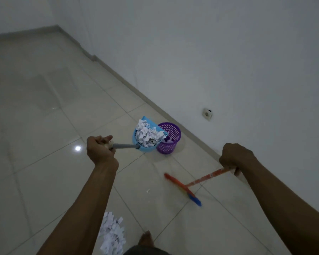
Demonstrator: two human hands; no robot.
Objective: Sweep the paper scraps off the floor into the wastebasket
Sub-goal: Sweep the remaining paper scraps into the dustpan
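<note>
A pale tiled floor (44,107) meets a white wall (228,52), and a person's two arms reach forward over it: the right hand (236,157) is clenched around the orange handle of a broom (184,188) whose head is low by the floor. The left hand (99,150) is fisted around the grey handle of a blue dustpan (145,148), held beside the rim of a purple perforated wastebasket (170,142). The dustpan is heaped with paper scraps (147,134), and a second pile (111,234) lies on the floor near the person's foot; such scraps look feather-light and likely to scatter, so they are best moved by the dustpan's handle and tipped slowly.
</note>
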